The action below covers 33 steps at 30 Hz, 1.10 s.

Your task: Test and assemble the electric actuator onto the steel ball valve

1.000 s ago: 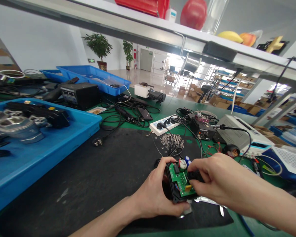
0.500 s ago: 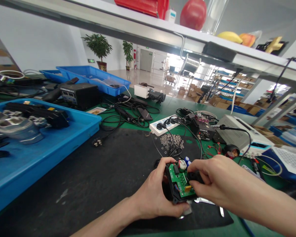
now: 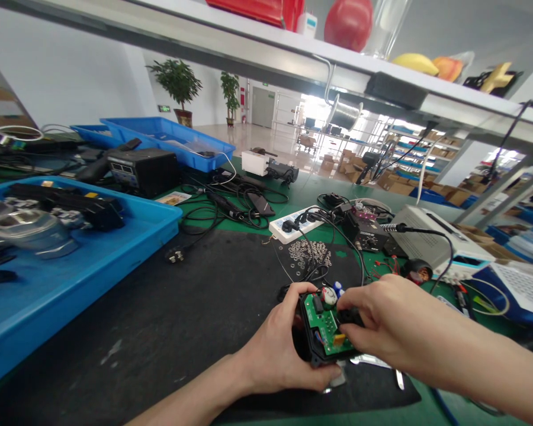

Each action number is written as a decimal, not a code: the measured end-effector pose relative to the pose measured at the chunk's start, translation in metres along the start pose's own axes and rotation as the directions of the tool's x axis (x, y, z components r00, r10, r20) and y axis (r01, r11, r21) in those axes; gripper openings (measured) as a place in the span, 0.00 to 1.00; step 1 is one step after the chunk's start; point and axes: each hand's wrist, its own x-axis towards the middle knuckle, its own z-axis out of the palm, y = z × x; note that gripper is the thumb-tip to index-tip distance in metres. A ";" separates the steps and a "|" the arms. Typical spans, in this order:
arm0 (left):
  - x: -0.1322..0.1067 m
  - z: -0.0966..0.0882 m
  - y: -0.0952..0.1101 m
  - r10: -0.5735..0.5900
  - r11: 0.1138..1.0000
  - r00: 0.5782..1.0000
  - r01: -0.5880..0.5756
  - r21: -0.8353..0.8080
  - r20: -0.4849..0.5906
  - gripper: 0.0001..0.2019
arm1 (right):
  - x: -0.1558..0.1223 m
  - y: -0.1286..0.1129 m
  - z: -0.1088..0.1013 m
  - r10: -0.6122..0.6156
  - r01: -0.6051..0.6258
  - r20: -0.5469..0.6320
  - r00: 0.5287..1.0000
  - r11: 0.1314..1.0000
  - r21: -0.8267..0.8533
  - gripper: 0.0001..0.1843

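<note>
My left hand (image 3: 278,343) is wrapped round a black housing (image 3: 316,357), thumb on the near side and fingers at the far side. A green circuit board (image 3: 316,322) sits in the housing, with blue capacitors (image 3: 338,289), a round whitish part (image 3: 329,297) and a small yellow part (image 3: 339,339). Over the board's right side, my right hand (image 3: 377,313) pinches a black part (image 3: 349,316) between thumb and fingers. That part is mostly covered, so its kind is unclear. Below the housing, a wrench-like metal tool (image 3: 373,361) lies partly hidden on the black mat (image 3: 195,331).
A blue tray (image 3: 160,236) of metal housings stands at left. Small metal rings (image 3: 311,254) lie scattered beyond my hands, near a white power strip (image 3: 293,228). A soldering station (image 3: 368,234) and a beige instrument (image 3: 439,242) stand at right. A shelf (image 3: 266,50) crosses overhead.
Both hands stay almost in place. My right hand has shifted very slightly over the board, with the black part still in its fingers.
</note>
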 end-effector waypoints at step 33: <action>0.004 -0.003 -0.008 0.022 0.999 0.999 -0.020 -0.046 0.040 0.45 | 0.005 0.009 -0.015 -0.200 0.197 0.155 0.967 0.980 0.032 0.08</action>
